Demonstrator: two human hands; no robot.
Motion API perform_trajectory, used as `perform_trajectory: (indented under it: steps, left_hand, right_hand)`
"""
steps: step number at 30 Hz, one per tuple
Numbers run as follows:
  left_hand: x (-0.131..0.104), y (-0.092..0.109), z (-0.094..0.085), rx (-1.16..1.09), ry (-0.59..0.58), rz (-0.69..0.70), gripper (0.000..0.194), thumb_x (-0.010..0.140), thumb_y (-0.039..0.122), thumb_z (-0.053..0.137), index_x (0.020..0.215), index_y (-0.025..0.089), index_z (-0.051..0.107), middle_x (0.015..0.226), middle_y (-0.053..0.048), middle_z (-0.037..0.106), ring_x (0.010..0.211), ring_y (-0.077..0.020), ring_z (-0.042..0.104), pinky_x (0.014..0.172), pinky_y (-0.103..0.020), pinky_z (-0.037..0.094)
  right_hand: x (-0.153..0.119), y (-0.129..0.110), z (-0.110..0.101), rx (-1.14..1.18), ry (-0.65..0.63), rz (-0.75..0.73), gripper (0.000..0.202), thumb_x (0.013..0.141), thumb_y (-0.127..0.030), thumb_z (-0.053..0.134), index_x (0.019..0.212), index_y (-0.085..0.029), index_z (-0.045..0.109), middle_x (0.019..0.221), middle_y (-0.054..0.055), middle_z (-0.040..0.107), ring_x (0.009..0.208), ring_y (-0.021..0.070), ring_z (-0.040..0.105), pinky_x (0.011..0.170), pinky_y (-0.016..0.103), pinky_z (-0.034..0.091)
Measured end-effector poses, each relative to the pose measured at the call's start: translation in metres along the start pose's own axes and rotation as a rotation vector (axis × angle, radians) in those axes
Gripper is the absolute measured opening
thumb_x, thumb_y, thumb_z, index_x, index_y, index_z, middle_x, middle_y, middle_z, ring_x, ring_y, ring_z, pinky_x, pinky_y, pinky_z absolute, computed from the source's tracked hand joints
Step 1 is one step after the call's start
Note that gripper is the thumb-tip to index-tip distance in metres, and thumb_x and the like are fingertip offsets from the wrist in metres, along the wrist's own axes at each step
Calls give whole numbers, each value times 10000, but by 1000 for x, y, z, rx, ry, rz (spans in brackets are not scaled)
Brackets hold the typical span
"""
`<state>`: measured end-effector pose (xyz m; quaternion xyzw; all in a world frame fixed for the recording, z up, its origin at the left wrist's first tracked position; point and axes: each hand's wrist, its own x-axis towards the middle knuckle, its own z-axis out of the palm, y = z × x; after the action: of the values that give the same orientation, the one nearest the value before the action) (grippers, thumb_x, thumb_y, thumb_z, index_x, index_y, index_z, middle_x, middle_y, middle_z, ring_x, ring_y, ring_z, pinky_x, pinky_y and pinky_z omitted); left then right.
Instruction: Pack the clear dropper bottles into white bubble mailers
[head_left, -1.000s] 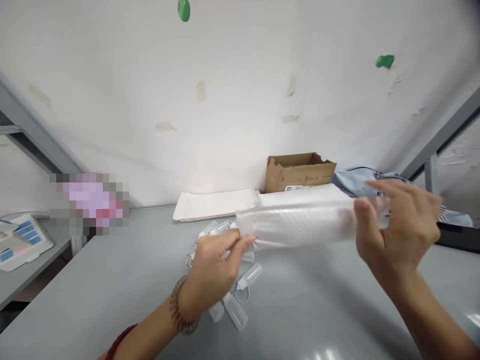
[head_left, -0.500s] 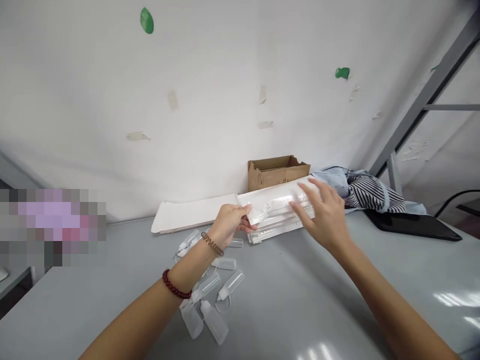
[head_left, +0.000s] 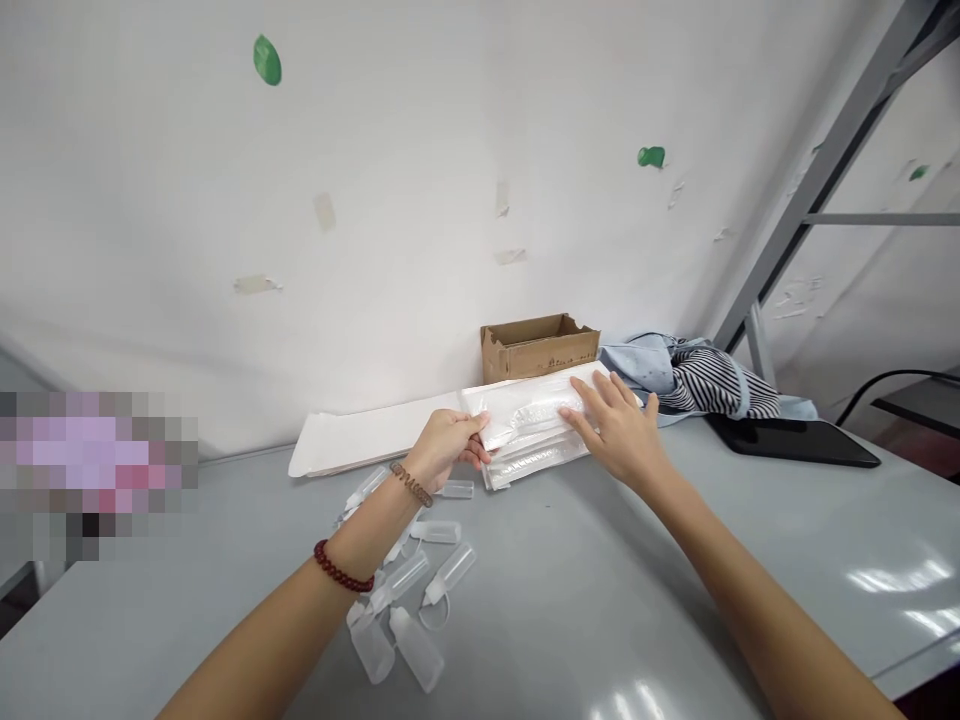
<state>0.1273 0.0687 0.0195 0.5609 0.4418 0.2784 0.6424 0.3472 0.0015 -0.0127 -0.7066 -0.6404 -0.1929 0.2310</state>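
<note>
Several glossy white plastic bags [head_left: 536, 412] lie in a stack at the middle of the table, the top one looking folded or filled. My left hand [head_left: 448, 440] pinches the left end of the top bag between thumb and fingers. On the right end of the same bag rests my right hand [head_left: 619, 425], its fingers spread and touching the plastic. Small clear squeeze bottles [head_left: 417, 648] with white tips and loop-tethered caps are scattered near my left forearm, which hides part of them.
A flat stack of white sheets or bags [head_left: 360, 440] lies left of the hands by the wall. An open cardboard box [head_left: 551, 352] stands behind. To the right are blue and striped cloth [head_left: 720, 382] and a black flat tray-like object [head_left: 791, 440]. A metal frame [head_left: 814, 170] rises at right.
My right hand has come down from just above the bag onto its right end, pressing it flatter. My left hand keeps its pinch. The whole view has shifted slightly.
</note>
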Motion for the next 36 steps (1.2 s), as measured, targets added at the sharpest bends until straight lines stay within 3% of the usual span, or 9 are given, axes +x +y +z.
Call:
perform_trajectory:
  steps: [4, 9, 12, 14, 18, 20, 23, 29, 36]
  left_hand:
    - [-1, 0, 2, 27, -31, -2, 345, 892, 289, 549, 600, 108, 516, 479, -22, 551, 427, -82, 552, 420, -156, 437]
    - [-9, 5, -10, 167, 3, 0, 379, 935, 384, 403, 760, 92, 569, 653, -105, 663, 510, -129, 626, 473, -210, 488]
    - [-20, 4, -38, 338, 97, 38, 317, 897, 374, 421, 876, 99, 578, 782, -131, 705, 570, -164, 659, 543, -270, 532]
    - [-29, -2, -66, 495, 173, 86, 258, 835, 344, 477, 842, 111, 589, 835, -136, 707, 631, -204, 674, 613, -327, 551]
    - [-39, -22, -125, 851, 340, 267, 289, 736, 412, 548, 851, 153, 606, 1042, -149, 662, 1035, -332, 597, 895, -457, 467]
    - [-40, -34, -147, 989, 335, 342, 349, 728, 448, 557, 921, 162, 611, 1151, -145, 624, 1155, -337, 517, 974, -466, 405]
    - [-38, -46, -167, 1148, 292, 395, 367, 779, 463, 522, 974, 165, 611, 1168, -136, 626, 1130, -307, 535, 959, -427, 416]
    - [-34, -42, -170, 1378, 227, 398, 287, 889, 305, 395, 775, 178, 626, 813, -62, 686, 754, -203, 626, 699, -290, 467]
    - [-31, -43, -154, 1600, 221, 432, 212, 845, 131, 443, 681, 150, 575, 759, -84, 647, 679, -200, 606, 634, -279, 416]
  right_hand:
    - [-4, -16, -4, 43, 59, -214, 450, 983, -406, 303, 1322, -145, 443, 1438, 194, 364, 1350, 326, 281, 1029, 631, 206]
    - [-9, -29, 0, 140, 127, -442, 361, 966, -367, 386, 1239, -167, 510, 1359, 160, 479, 1296, 276, 386, 1073, 531, 218]
    - [-11, -32, 0, 190, 195, -467, 369, 952, -332, 431, 1267, -142, 467, 1337, 186, 491, 1279, 289, 408, 1064, 533, 229]
    - [-12, -34, -2, 220, 236, -468, 377, 942, -302, 454, 1282, -139, 438, 1326, 189, 499, 1273, 287, 418, 1066, 530, 219]
    - [-14, -40, -8, 268, 293, -458, 353, 921, -254, 488, 1253, -142, 442, 1279, 187, 537, 1236, 288, 460, 1059, 530, 213]
    - [-16, -44, -8, 287, 306, -466, 337, 914, -236, 498, 1235, -146, 453, 1259, 184, 553, 1219, 290, 479, 1053, 531, 218]
    - [-19, -48, -6, 317, 314, -496, 329, 909, -217, 503, 1228, -150, 457, 1232, 179, 573, 1195, 287, 504, 1043, 524, 239]
    - [-21, -51, -4, 371, 335, -514, 320, 885, -193, 529, 1202, -171, 491, 1164, 144, 623, 1147, 279, 549, 1038, 508, 251]
    - [-21, -53, -6, 369, 366, -507, 281, 878, -178, 548, 1156, -153, 520, 1110, 147, 648, 1087, 276, 587, 1032, 506, 249]
